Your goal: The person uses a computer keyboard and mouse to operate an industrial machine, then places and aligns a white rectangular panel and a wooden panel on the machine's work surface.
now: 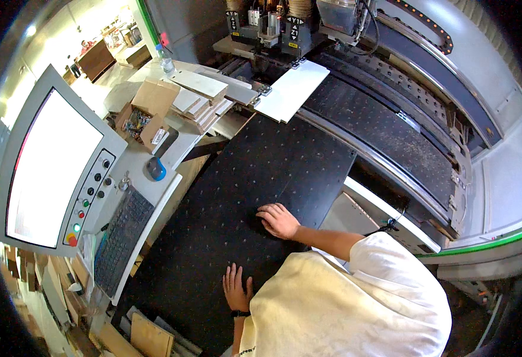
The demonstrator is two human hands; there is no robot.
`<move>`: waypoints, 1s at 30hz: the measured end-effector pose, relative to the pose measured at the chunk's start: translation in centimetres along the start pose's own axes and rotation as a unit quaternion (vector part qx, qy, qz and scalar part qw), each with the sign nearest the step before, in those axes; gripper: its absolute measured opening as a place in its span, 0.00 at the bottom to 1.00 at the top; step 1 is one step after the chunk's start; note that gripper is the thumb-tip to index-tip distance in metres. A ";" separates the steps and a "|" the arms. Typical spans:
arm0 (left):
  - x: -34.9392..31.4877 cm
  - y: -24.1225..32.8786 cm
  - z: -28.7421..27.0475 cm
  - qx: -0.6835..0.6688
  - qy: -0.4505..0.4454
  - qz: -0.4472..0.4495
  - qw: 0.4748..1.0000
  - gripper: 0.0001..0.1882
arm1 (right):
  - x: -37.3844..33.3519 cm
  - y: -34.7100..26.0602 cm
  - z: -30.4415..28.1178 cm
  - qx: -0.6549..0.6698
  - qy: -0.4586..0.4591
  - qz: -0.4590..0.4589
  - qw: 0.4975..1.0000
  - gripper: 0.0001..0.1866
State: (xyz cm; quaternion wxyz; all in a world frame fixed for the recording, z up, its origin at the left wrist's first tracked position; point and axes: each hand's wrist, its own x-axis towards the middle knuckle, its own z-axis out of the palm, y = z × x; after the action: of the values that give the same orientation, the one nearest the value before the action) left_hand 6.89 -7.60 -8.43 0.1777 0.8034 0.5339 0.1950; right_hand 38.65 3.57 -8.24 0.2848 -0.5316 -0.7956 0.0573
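Observation:
Both of my hands rest on the black table top (231, 196) dotted with small pale spots. My left hand (236, 290), with a dark band at its wrist, lies flat near the lower edge, its fingers apart and nothing in it. Farther forward and to the right, my right hand (278, 221) rests palm down with its fingers slightly bent, holding nothing that shows. Beyond the table's far end, a white panel (293, 89) lies by the machine head (268, 30), apart from both hands.
At the left stand a control screen (52, 172) with buttons, a keyboard (123, 232) and a mouse (155, 169). An open cardboard box (154, 110) of small parts sits beside stacked board pieces (198, 101). The machine bed (380, 119) runs along the right. Board offcuts (152, 336) lean at the lower left.

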 end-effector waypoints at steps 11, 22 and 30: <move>-1.3 -0.5 -0.4 -0.056 0.146 -0.011 0.988 0.18 | 0.3 -0.6 -0.6 0.014 0.049 -0.004 0.999 0.20; 16.5 0.9 0.3 0.054 0.082 0.030 0.995 0.27 | 0.8 0.1 -0.3 0.051 0.102 0.122 0.986 0.21; 25.0 -1.0 4.3 0.144 0.029 0.014 0.989 0.39 | 3.2 5.0 -1.0 0.009 0.259 0.274 0.926 0.18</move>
State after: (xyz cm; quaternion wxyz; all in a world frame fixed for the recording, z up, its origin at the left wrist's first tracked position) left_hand 17.16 15.63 -9.54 0.0424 0.8222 0.5497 0.1418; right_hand 42.40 8.29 -8.13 0.4588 -0.7225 -0.5173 0.0001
